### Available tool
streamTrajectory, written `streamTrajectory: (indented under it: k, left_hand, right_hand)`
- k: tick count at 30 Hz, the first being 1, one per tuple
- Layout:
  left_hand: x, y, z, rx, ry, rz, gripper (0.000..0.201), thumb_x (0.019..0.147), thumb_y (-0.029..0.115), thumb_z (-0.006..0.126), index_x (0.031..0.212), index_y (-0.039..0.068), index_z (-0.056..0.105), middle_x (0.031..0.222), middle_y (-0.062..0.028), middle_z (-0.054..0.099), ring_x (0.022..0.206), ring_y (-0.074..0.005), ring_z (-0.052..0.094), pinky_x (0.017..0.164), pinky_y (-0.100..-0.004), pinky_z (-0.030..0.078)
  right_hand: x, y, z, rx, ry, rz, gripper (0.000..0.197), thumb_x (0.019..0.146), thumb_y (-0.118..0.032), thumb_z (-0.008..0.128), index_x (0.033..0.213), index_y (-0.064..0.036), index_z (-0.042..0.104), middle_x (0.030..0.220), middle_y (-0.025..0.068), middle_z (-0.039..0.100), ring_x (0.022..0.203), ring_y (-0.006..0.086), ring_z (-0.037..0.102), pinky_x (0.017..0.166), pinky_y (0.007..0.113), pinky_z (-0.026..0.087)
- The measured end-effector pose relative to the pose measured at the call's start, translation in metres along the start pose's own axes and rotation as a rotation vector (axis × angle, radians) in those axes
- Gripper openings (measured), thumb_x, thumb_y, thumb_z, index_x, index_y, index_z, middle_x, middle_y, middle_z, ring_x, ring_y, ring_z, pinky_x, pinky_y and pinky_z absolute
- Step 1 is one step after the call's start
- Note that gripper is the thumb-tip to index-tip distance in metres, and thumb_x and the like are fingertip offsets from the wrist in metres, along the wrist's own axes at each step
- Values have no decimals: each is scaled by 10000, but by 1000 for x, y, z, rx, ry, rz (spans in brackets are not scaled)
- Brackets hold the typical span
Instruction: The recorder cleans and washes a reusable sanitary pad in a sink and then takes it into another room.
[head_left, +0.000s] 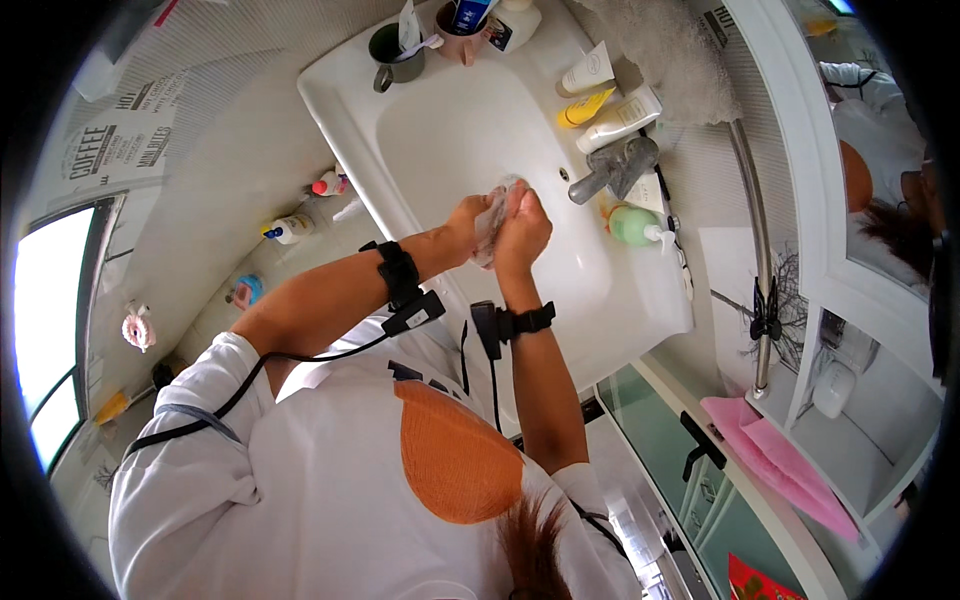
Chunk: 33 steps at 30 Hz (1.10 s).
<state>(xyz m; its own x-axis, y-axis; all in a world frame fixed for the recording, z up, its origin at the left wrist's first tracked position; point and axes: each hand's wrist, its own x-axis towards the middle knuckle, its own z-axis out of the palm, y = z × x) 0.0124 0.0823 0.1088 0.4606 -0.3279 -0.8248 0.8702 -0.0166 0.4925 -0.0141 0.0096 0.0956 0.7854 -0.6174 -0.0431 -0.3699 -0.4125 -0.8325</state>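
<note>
Over the basin of a white sink (430,130), my two hands are pressed together. Between them is a wet, crumpled, whitish cloth (489,228), thin-looking and partly covered by my fingers. My left hand (467,222) grips it from the left side. On the other side my right hand (526,232) is closed, its curled fingers against the same cloth. Each wrist wears a black strap with a small black box and a cable.
Along the sink's right ledge stand several tubes, including a yellow one (586,107), a grey tap (615,172) and a green pump bottle (634,226). A dark cup (396,62) and a pink cup (461,45) sit at the far rim. A pink cloth (780,465) hangs at right.
</note>
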Motion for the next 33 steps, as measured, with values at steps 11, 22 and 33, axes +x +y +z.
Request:
streamTrajectory:
  k: [11,22,33]
  left_hand:
    - [24,-15,-22,-84,-105,122,351,840,374,373,936,79,537,865,-90,560,787,-247,507,673,-378,394]
    - [7,6,-20,-66,-159,150,371,861,399,440,917,46,540,793,-54,551,686,-162,522,595,-264,421]
    - [24,-12,-21,-579,-458,-207,263,858,210,475,1086,80,474,1004,-22,545,908,-148,531,835,-299,421]
  right_hand:
    - [-10,-15,-2,-150,-37,-23,312,862,-271,469,676,-30,537,621,174,550,522,315,517,486,355,413]
    - [1,4,-7,553,-142,456,423,888,-355,413,953,32,574,779,101,590,703,155,541,645,281,432]
    - [-11,18,-8,1097,-274,539,173,819,-166,518,887,-7,500,869,72,516,816,174,511,797,298,396]
